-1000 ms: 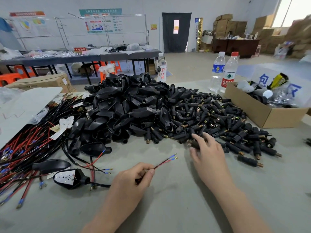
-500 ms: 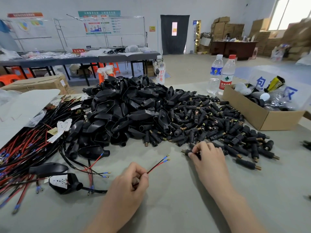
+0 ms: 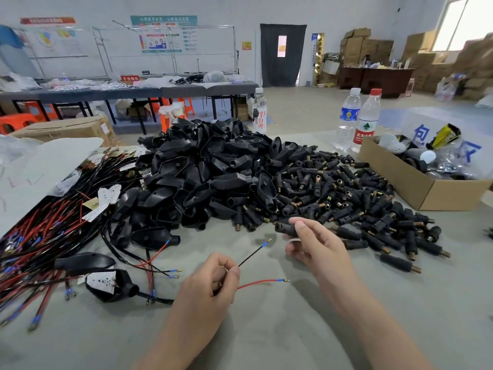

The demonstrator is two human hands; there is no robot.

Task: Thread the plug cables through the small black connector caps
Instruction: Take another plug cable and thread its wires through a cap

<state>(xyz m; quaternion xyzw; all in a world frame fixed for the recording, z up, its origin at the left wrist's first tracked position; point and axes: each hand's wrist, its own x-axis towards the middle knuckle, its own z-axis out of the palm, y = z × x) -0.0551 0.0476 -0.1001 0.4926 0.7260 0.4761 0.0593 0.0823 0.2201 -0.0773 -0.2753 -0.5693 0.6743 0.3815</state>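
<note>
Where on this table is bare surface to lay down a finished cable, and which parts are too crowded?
Bare tabletop runs along the near edge, beside both forearms, and right of the right hand, between the scattered connector caps and that edge. Crowded: the cable bundle on the left, the plug shells in the middle, the cardboard box far right.

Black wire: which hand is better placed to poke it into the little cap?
Probably the left hand: it pinches the black wire, whose tip points at the cap held in the right hand.
</note>
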